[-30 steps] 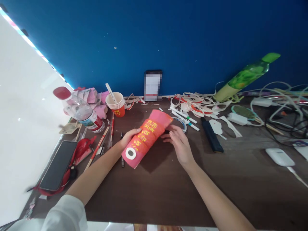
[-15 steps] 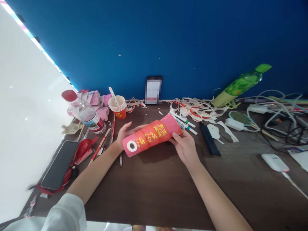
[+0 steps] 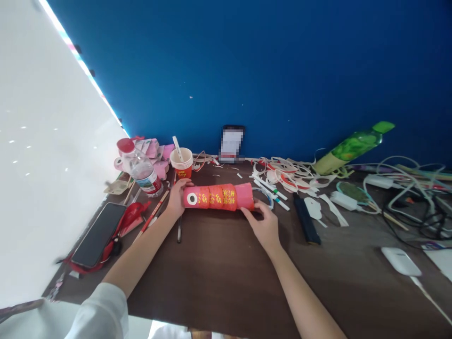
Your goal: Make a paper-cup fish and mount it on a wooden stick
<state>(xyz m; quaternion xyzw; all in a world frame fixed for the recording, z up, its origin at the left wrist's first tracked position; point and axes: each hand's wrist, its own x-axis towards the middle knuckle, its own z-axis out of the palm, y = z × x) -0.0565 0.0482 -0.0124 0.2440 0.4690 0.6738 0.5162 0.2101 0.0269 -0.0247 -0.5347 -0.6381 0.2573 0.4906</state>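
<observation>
A pink and red paper tube with gold characters lies crosswise just above or on the table; I cannot tell if it touches. A white ring with a dark centre marks its left end. My left hand is closed around that end, fingers partly hidden behind it. At the other end, my right hand grips the tube's edge, thumb in front and fingers at the back. Markers with white barrels lie behind the right hand. A pen rests below the left end.
Stacked paper cups and a clear bottle stand at back left, near a phone. Another phone leans on the blue wall. Paper scraps, a dark case, a green bottle and cables occupy the right.
The paper tube has gone from slanting up to the right to nearly level, its right end lowered. Both hands still hold its ends. The head view has shifted a little.
</observation>
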